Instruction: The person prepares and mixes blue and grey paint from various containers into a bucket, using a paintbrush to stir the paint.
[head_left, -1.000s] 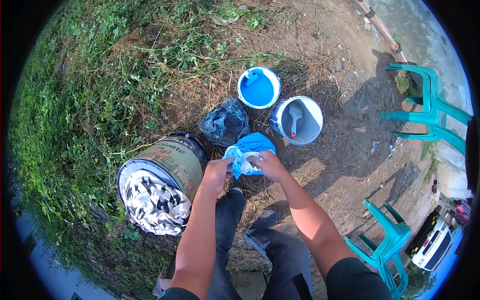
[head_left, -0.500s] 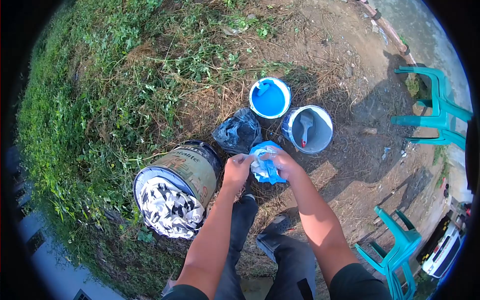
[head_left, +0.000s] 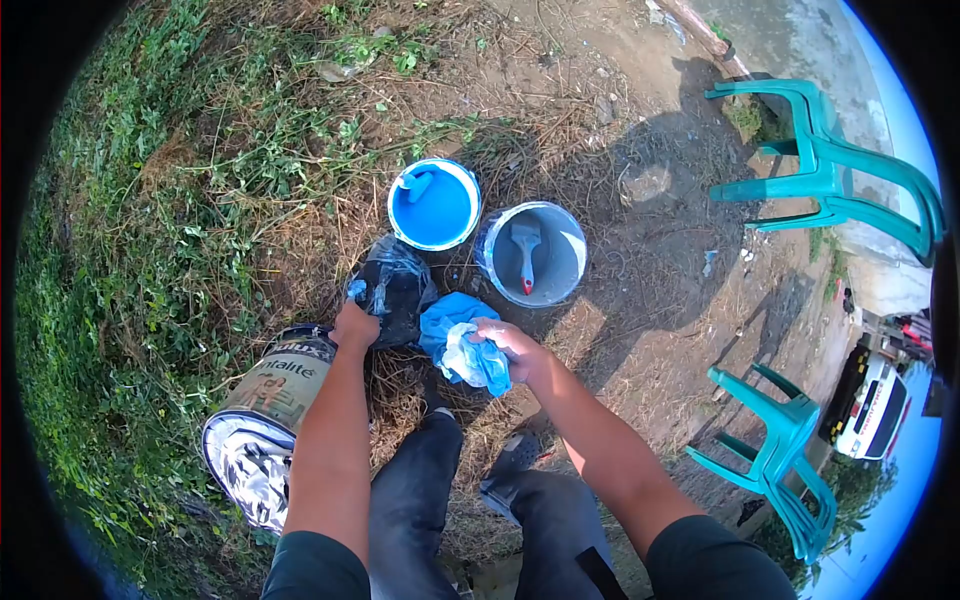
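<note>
My right hand grips a crumpled blue and white plastic bag in front of my knees. My left hand has reached to the left and rests on a dark, paint-smeared plastic bag lying on the dry grass; its fingers close on the bag's edge. Beyond the bags stand a small bucket of blue paint and a grey bucket with a red-handled brush inside.
A big paint can lies on its side at the left, its mouth stuffed with black and white cloth. Green plastic chairs stand at the right, a white car beyond. Weeds cover the left; bare dirt lies right.
My left hand let go of the blue bag and moved left onto the dark bag. My right hand keeps the blue bag. The view shifted, so the buckets appear further left.
</note>
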